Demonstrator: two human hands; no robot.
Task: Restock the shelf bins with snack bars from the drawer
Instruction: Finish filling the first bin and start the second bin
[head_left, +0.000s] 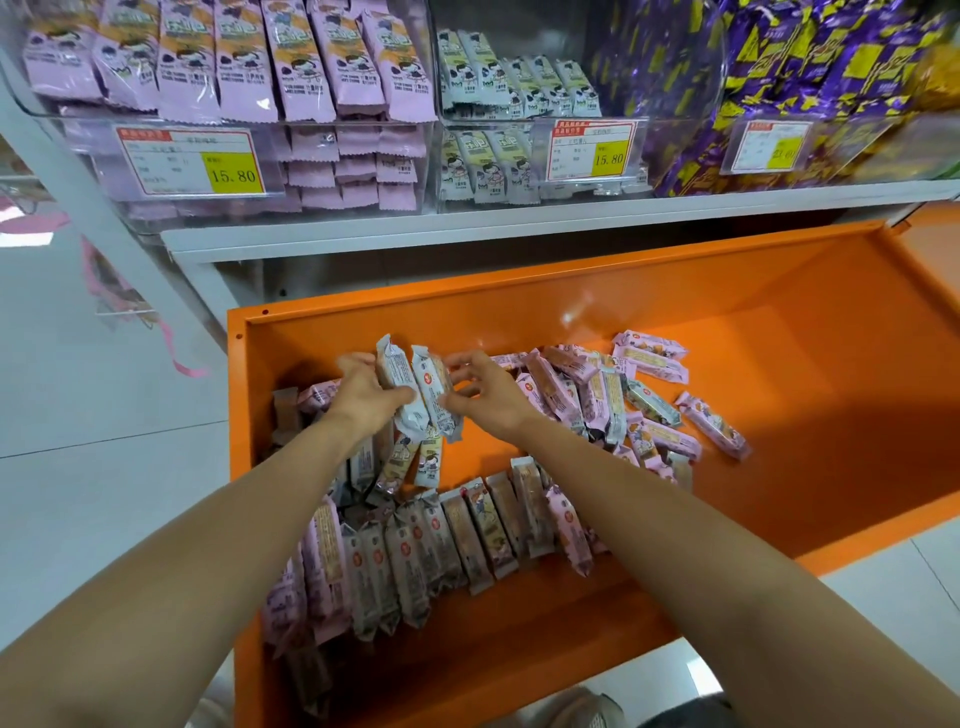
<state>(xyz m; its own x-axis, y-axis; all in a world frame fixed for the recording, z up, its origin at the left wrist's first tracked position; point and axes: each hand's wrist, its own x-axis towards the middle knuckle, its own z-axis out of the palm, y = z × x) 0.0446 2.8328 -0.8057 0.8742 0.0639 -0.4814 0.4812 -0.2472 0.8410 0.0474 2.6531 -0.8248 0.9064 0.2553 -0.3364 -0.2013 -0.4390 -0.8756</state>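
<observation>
Between hands | left hand (363, 397) is gripping bars (410, 387), right hand (488, 400) pinching them | loose bunch risking slipping into drawer (779, 374)

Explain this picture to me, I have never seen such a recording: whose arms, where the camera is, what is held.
No machine here: a person works with bare hands, and the single camera sits on their head, looking forward and down. The left hand grips a few pale-wrapped snack bars, and the right hand pinches the same bundle from the other side. Below them an orange drawer stands open, with pink and pale loose bars lying in it. Above, clear shelf bins hold more bars behind price tags; the middle bin is only partly filled.
</observation>
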